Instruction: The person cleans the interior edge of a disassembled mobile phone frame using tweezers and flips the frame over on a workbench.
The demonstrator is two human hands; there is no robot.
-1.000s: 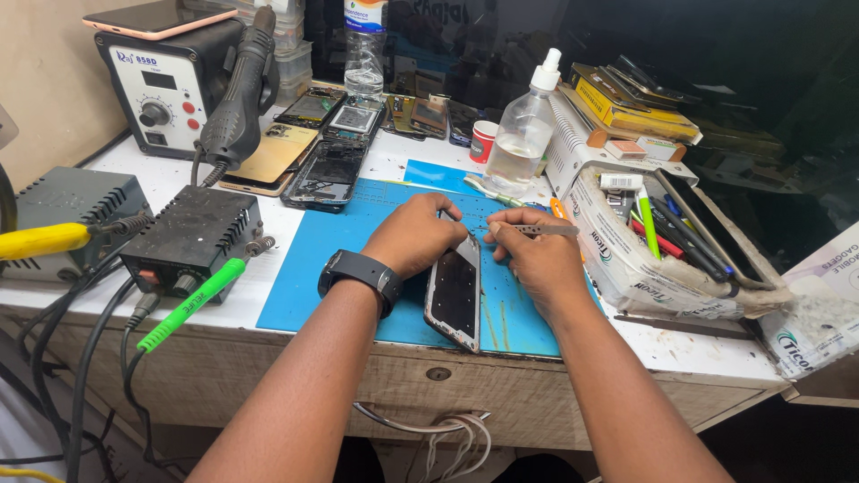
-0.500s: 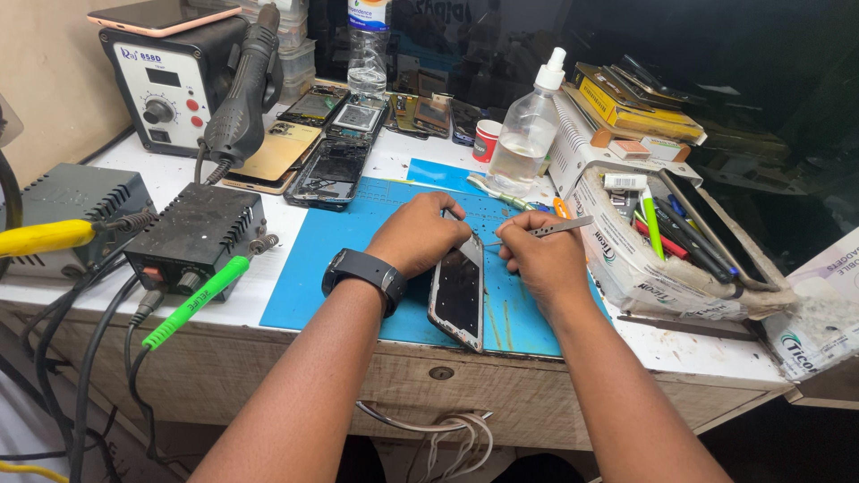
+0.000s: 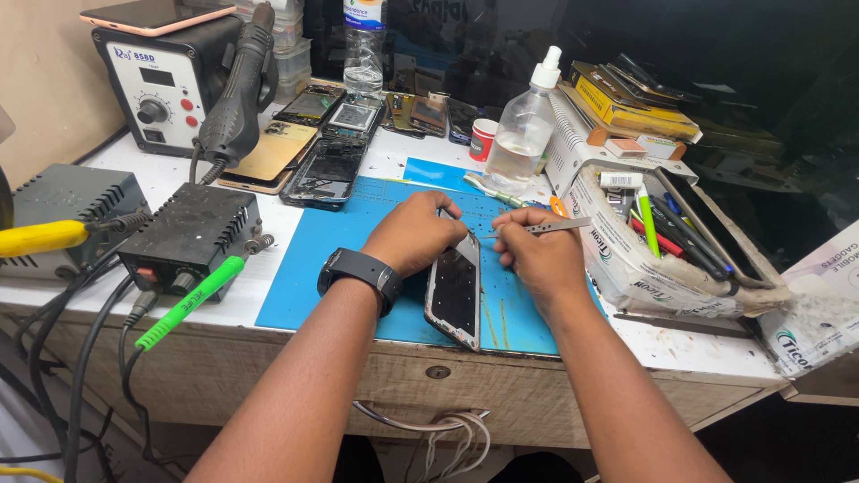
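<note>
- The left hand, a black watch on its wrist, lay curled over the top end of a phone, pressing it down on the blue mat.
- The phone lay opened-face up near the front edge of the bench, in the middle of the mat's near half, tilted a little, its far end under the left fingers.
- The right hand was pinched shut on metal tweezers, which lay nearly level with their free end toward the right; I could not tell whether the tip touched the phone.
- The two hands sat close together, nearly touching above the phone's top end.
- At the back left corner stood a hot-air station with its black handle hung beside it.
- Along the left edge sat a black power supply, with a green probe leaning off the front and a yellow handle further left.
- Behind the mat lay several stripped phones.
- A clear squeeze bottle stood at the mat's far right corner, a small red-and-white cup just beside it.
- Toward the right edge a white box held pens and tools.
</note>
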